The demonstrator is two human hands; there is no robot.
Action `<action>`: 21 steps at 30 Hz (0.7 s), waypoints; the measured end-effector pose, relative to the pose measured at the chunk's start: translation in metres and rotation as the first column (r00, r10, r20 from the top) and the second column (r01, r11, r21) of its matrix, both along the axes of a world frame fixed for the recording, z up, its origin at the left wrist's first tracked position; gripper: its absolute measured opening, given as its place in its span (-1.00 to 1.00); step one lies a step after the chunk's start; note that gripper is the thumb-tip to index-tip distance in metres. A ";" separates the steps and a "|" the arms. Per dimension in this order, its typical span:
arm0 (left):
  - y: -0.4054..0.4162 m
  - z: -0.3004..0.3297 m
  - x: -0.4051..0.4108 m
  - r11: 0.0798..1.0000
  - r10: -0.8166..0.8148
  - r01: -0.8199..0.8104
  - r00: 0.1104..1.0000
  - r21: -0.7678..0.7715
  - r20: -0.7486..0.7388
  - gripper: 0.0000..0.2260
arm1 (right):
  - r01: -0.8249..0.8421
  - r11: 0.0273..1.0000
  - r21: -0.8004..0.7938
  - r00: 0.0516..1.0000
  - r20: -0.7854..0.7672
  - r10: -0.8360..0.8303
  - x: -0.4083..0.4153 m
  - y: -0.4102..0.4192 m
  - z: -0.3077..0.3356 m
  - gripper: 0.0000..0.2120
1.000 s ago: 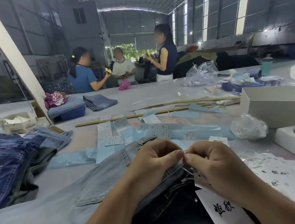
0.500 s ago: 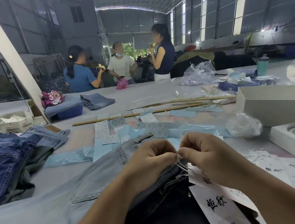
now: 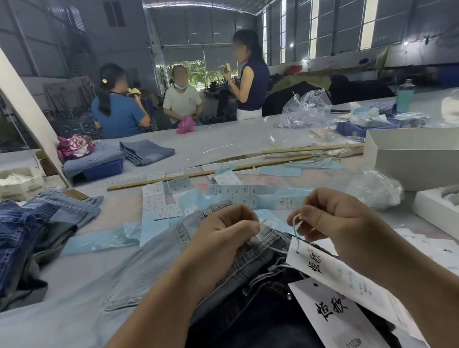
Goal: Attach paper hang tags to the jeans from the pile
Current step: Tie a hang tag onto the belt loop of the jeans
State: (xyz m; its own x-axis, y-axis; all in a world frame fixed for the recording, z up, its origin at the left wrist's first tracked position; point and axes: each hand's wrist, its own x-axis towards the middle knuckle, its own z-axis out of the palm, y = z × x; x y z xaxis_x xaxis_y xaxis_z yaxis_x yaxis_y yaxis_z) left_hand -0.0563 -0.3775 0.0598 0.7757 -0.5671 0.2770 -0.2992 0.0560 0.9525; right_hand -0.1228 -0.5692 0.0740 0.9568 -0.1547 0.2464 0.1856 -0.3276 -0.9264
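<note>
**Head view: string ends drawn apart to tie a tag at the waistband**

Lower centre of the frame, the left hand [image 3: 223, 231] pinches one string end against the light jeans [image 3: 152, 262], fingers curled. Right of it, the right hand [image 3: 330, 219] pinches the white string [image 3: 295, 225] that runs down through the hole of the hang tag [image 3: 345, 275].

To tie well, I'd keep both ends taut and pull evenly, so the knot seats near the belt loop.

Open table lies beyond the knuckles; a white box [image 3: 421, 160] stands at right, the jeans pile [image 3: 15, 241] at left.
</note>
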 end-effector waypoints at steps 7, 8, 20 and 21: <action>0.001 -0.002 0.000 0.999 0.046 -0.045 0.999 -0.019 0.023 -0.95 | 0.012 0.974 0.227 0.995 0.091 -0.034 -0.002 0.008 -0.006 -0.80; 0.001 -0.002 0.000 0.999 0.050 -0.050 0.999 -0.022 0.019 -0.95 | 0.010 0.968 0.250 0.993 0.113 -0.039 -0.002 0.009 -0.006 -0.80; -0.003 -0.005 -0.006 0.972 0.088 -0.134 0.969 0.191 0.230 -0.95 | 0.109 0.911 0.399 0.938 0.261 -0.227 -0.003 -0.001 -0.001 -0.78; -0.006 -0.007 -0.008 0.951 0.083 -0.173 0.942 0.258 0.325 -0.94 | 0.115 0.905 0.410 0.941 0.247 -0.232 -0.003 -0.001 -0.002 -0.78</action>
